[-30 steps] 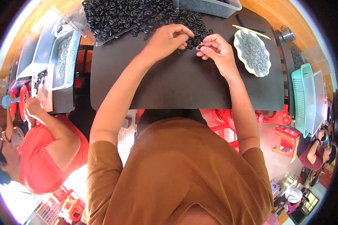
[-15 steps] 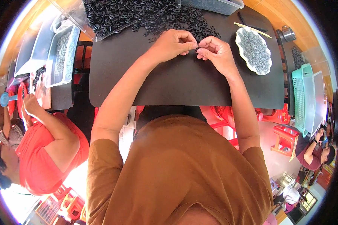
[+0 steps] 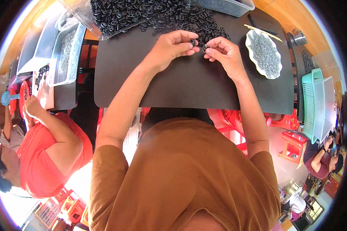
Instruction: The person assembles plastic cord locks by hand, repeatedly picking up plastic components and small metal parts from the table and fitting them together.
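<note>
Between thumb and fingertips, my left hand [image 3: 165, 52] pinches a small black oval plastic piece with holes [image 3: 192, 42]. A short gap to its right, my right hand [image 3: 228, 57] is closed in a pinch on a small dark piece [image 3: 205, 48], mostly covered by the fingers. Both hands are raised over the dark table [image 3: 173, 90]. Just beyond them lies a large heap of similar black plastic pieces [image 3: 142, 13]. A white scalloped dish [image 3: 253, 61] full of small grey metal-looking parts stands right of my right hand.
Yellowish sticks [image 3: 263, 32] lie behind the dish. A clear plastic bin [image 3: 227, 7] stands at the back. Another bin [image 3: 71, 73] is on the left table, beside a person in red [image 3: 52, 154]. Rightward are a metal cup [image 3: 298, 36], green basket [image 3: 310, 104] and red stool [image 3: 293, 144].
My hands were fingertip to fingertip and are now slightly apart. The black oval piece shows plainly in my left hand. The whole view has shifted a little.
</note>
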A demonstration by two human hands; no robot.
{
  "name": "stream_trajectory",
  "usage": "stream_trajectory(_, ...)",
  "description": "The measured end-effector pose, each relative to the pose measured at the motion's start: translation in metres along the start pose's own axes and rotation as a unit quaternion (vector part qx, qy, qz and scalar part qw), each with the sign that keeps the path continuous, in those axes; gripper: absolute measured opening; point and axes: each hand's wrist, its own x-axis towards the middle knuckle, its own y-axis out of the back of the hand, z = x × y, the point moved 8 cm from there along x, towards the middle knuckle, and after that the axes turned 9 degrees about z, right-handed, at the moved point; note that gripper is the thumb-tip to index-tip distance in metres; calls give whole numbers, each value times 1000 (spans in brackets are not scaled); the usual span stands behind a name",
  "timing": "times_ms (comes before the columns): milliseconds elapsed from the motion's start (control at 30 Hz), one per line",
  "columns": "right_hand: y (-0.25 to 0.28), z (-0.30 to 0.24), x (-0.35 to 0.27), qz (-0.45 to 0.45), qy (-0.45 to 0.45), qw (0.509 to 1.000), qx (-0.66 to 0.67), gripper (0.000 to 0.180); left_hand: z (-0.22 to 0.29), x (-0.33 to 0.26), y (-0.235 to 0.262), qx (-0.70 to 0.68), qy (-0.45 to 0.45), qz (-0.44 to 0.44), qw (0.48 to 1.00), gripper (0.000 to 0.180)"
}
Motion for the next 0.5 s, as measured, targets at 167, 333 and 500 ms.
stream_trajectory(167, -7, -1, 5, -10, -10, 999, 41, 13, -2, -1, 4, 21, -3, 20, 1000, 22)
stream_trajectory(333, -9, -4, 15, -10, -2, 1000, 24, 12, -5, 2, 10, -105, 11, 27, 994, 19)
stream_trajectory(500, -18, -9, 17, -1, 10, 999, 32, 11, -5, 2, 13, -89, -5, 12, 996, 21)
